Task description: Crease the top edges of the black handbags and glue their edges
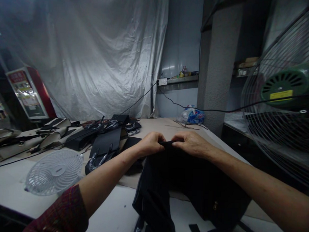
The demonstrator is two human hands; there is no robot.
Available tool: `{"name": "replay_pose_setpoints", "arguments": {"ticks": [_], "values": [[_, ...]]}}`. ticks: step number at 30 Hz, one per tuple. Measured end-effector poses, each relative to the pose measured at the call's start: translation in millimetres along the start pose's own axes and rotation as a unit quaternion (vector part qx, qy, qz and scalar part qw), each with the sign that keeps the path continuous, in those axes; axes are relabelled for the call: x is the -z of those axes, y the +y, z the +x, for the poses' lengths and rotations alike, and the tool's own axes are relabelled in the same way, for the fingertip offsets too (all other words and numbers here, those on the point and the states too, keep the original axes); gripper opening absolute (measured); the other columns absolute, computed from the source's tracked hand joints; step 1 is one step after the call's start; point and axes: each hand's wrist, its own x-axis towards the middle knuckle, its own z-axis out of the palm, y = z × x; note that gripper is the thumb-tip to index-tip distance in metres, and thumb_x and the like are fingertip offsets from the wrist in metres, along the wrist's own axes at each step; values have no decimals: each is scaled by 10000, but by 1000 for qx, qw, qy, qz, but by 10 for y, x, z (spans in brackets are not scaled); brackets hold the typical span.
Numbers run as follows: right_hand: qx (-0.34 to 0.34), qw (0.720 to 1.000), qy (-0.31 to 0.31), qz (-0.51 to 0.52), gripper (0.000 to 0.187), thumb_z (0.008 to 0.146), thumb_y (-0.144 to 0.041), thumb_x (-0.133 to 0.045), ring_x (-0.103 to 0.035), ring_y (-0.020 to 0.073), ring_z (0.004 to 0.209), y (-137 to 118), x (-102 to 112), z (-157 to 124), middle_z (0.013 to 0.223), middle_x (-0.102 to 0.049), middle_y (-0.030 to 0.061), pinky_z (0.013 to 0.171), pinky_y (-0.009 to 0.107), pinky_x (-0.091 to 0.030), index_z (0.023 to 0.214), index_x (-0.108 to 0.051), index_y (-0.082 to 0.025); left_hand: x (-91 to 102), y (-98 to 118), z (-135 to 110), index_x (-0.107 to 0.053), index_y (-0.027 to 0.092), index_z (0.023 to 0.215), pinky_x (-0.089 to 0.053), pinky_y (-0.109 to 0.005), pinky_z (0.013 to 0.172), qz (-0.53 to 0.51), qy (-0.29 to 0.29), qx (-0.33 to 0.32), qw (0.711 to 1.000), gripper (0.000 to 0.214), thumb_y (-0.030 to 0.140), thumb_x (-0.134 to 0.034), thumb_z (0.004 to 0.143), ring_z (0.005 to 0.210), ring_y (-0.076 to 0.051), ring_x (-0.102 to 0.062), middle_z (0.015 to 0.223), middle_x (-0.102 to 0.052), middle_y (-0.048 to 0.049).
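Note:
A black bag (193,178) with a small gold-coloured metal fitting and dark straps is held up over the white table. My left hand (153,143) pinches its upper edge between thumb and fingers. Close beside it, my right hand (190,143) grips the same edge, thumb toward the left hand. The bag's sides hang below my hands, and its dark inner part is too dim to make out. To the left of my left hand lies another black bag (106,141) with plastic-wrapped handles.
A small white fan (56,171) stands at the left, and a large green-motored fan (284,86) looms at the right. Beige and black bag pieces (49,136) are heaped at the back left. A blue-and-white plastic bag (193,114) sits at the far edge; a black cable (215,110) crosses behind.

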Motion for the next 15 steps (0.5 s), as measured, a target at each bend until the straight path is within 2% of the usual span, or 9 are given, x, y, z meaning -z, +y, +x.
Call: {"name": "replay_pose_setpoints", "arguments": {"ticks": [2,4,9,12,15], "values": [[23,1000,0,1,203,820,-320,-535,-599,159,779,-7,-15,7,831,-693,-2,649,249,-384,868,-716,-241,-3,36,-15,-681,135,831,-345,-199,481,21,5,-3,1000,220,214,-620,634,564,-114,-521,642,-601,22],[29,999,12,-40,207,836,-327,-525,-596,161,766,-26,-40,15,801,-689,1,641,254,-373,836,-713,-241,-9,67,-16,-695,140,840,-357,-206,504,45,12,-17,999,222,259,-635,662,593,-125,-542,662,-626,13],[6,990,52,-129,229,857,-316,-499,-595,189,782,-94,-104,29,831,-693,44,631,285,-335,810,-700,-217,-17,82,41,-716,155,788,-369,-226,571,132,60,-98,985,289,411,-582,792,661,-146,-574,691,-675,-16],[10,990,45,-132,219,863,-300,-489,-599,191,796,-112,-97,20,871,-697,47,640,284,-340,856,-693,-220,-9,59,67,-720,162,787,-363,-222,567,156,65,-105,980,280,397,-571,813,646,-141,-565,665,-672,-10],[53,989,22,-139,234,850,-221,-472,-601,186,860,-110,-87,12,946,-698,33,689,270,-358,954,-681,-240,-12,56,62,-724,157,793,-361,-218,564,165,51,-114,978,247,363,-588,806,634,-137,-555,647,-660,-2]]}}
